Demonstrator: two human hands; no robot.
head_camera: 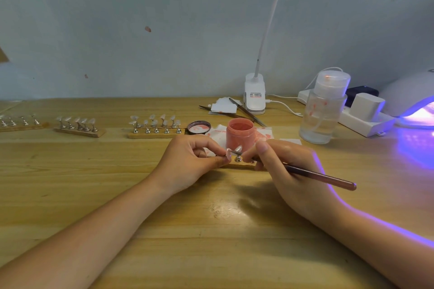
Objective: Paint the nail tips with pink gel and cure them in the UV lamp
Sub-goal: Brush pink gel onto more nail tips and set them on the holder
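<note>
1. Fingers of the left hand (pixel 187 159) are pinched together on the small silver metal stand (pixel 238 158) and the pale translucent nail tip (pixel 231 151) on top of it. My guess is that's to keep the piece from wobbling under the brush.

2. Right hand (pixel 288 166) is closed around the long slim reddish-brown brush (pixel 321 175) like a pen, with the bristle end meeting the nail tip right at the pinch. I can't tell from here how much of the nail is coated.

3. Heels of both hands rest on the light wooden table (pixel 211 230), probably for steadiness on such small work.

4. Just behind the pinch sits the open round jar of pink gel (pixel 239 134) on a stained white paper wipe (pixel 217 135), so reloading is a short reach and drips land on paper. Its round lid (pixel 199 127) lies face up just left of the jar.

5. Further left of the grip are three wooden strips: the nearest strip of clear tips on silver stands (pixel 155 125), then a second strip (pixel 78 125) and a third (pixel 18 122). They look unpainted, so I'd say the job is still early.

6. Off to the right of the brush hand is a clear plastic pump bottle (pixel 323 110), and past it the white domed UV lamp (pixel 413 98), glowing purple and apparently ready for curing.
</note>
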